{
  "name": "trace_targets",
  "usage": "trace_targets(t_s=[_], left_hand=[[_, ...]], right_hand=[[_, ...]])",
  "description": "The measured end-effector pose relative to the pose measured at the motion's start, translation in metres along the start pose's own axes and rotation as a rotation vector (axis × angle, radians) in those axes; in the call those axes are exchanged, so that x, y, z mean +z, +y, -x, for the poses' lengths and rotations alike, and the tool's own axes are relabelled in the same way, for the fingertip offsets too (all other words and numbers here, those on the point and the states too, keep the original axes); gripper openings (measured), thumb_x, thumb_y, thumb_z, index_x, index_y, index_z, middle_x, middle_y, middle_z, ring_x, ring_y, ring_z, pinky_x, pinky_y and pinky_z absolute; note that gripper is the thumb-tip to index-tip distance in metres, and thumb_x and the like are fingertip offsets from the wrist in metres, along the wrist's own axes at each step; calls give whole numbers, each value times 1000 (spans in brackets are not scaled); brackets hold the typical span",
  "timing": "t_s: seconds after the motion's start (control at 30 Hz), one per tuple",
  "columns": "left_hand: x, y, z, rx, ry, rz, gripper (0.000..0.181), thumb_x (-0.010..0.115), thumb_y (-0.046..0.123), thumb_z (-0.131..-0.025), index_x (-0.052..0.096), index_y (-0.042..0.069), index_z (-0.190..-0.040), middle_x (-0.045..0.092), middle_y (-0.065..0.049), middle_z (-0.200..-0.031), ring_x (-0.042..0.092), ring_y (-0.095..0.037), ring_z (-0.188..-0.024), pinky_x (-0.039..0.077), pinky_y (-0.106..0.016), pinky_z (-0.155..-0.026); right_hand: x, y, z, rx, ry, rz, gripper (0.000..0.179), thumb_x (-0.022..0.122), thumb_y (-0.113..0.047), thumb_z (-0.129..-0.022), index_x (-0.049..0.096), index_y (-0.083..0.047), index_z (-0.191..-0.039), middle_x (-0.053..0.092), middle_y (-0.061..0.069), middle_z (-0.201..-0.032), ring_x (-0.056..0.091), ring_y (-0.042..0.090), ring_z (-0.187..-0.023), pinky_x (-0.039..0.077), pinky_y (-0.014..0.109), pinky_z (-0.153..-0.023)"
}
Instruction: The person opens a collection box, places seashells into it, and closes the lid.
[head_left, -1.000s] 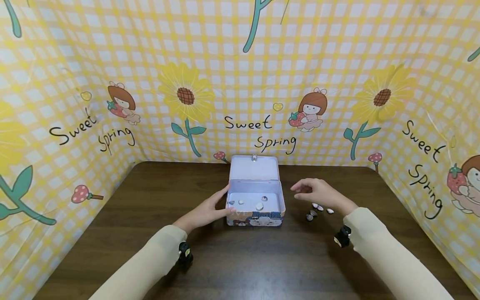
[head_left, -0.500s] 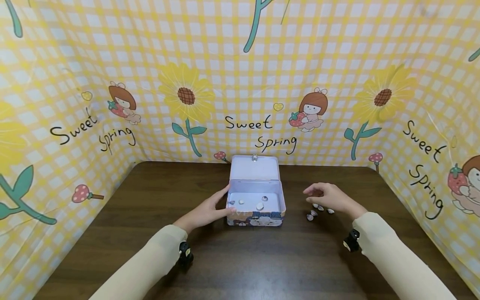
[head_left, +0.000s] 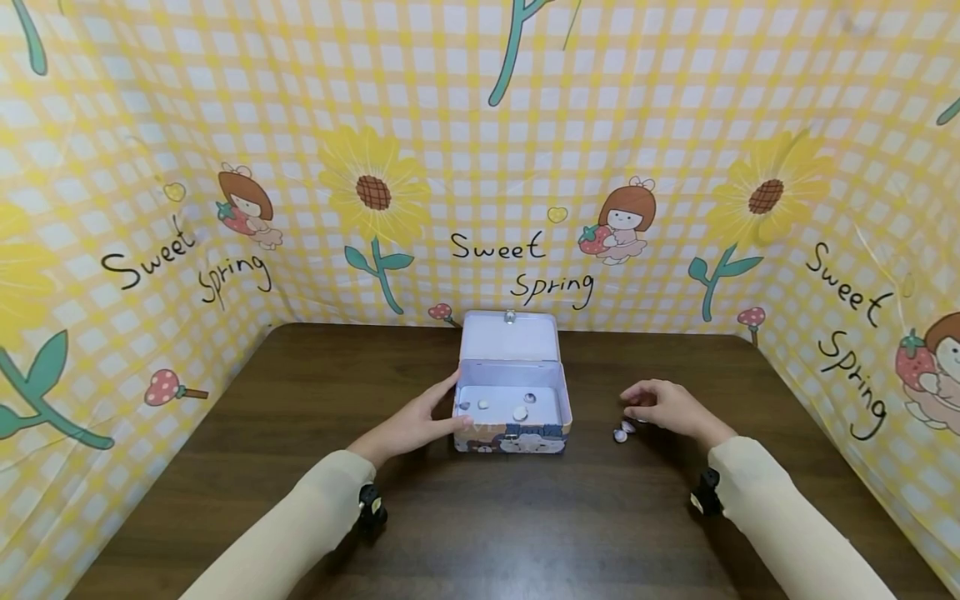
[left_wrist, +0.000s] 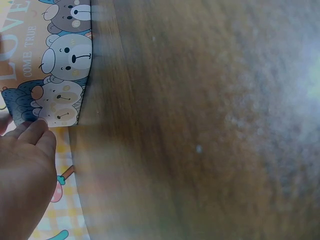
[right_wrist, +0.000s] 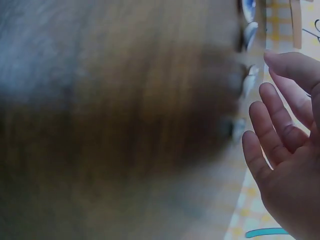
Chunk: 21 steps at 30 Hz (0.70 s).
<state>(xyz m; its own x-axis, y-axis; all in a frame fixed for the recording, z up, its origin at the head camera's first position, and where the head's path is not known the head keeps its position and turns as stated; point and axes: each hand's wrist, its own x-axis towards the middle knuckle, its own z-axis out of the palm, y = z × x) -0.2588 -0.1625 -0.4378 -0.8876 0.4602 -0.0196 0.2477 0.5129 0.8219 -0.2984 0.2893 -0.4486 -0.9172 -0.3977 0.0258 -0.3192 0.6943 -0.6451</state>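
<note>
A tin box (head_left: pixel 538 439) with cartoon bears on its front stands at mid-table, its white lid (head_left: pixel 510 337) raised. Several small seashells (head_left: pixel 521 413) lie inside. My left hand (head_left: pixel 411 427) holds the box at its left side, thumb by the front rim and fingers along the side wall; the left wrist view shows the fingers (left_wrist: pixel 35 134) against the bear-printed tin. To the right of the box, my right hand (head_left: pixel 667 407) hovers low over loose seashells (head_left: pixel 620 435), fingers loosely bent. In the right wrist view its fingertips come close to a shell (right_wrist: pixel 239 131), with nothing between them.
The dark wooden table (head_left: pixel 510 517) runs under everything. A yellow checked cloth (head_left: pixel 480 167) with sunflowers and girls encloses the back and both sides. Each wrist wears a small black camera, such as the one on the right wrist (head_left: pixel 707 493).
My right hand has moved right, away from the box, and down toward the loose seashells, covering some of them. My left hand and the box have stayed put.
</note>
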Motion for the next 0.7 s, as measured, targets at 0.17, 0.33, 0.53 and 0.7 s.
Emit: trace_targets(t_s=[0.17, 0.33, 0.53, 0.7], left_hand=[[1, 0, 0, 3, -1, -5, 92, 67, 48, -95, 9, 27, -163, 9, -3, -167, 9, -33, -151, 20, -62, -114], [1, 0, 0, 1, 6, -5, 90, 67, 46, -96, 10, 27, -163, 10, -5, -167, 9, -33, -151, 19, -63, -114], [1, 1, 1, 5, 6, -2, 89, 67, 45, -96, 11, 26, -163, 10, -5, -167, 9, -35, -151, 18, -63, -114], [0, 0, 1, -3, 3, -5, 91, 67, 49, -95, 9, 29, -163, 10, -2, -167, 9, -33, -151, 18, -62, -114]], right_hand=[[3, 7, 0, 40, 7, 15, 25, 74, -22, -93, 73, -7, -113, 68, 0, -96, 61, 15, -86, 49, 35, -75], [5, 10, -2, 72, -2, 11, 25, 75, -22, -92, 73, -7, -112, 66, 0, -95, 59, 16, -84, 48, 35, -73], [6, 10, -2, 84, 7, 15, 22, 76, -21, -91, 74, -9, -109, 66, 0, -92, 58, 16, -82, 47, 35, -72], [7, 11, -1, 78, 14, 12, 19, 76, -20, -91, 75, -9, -107, 66, -1, -91, 58, 16, -82, 48, 35, -72]])
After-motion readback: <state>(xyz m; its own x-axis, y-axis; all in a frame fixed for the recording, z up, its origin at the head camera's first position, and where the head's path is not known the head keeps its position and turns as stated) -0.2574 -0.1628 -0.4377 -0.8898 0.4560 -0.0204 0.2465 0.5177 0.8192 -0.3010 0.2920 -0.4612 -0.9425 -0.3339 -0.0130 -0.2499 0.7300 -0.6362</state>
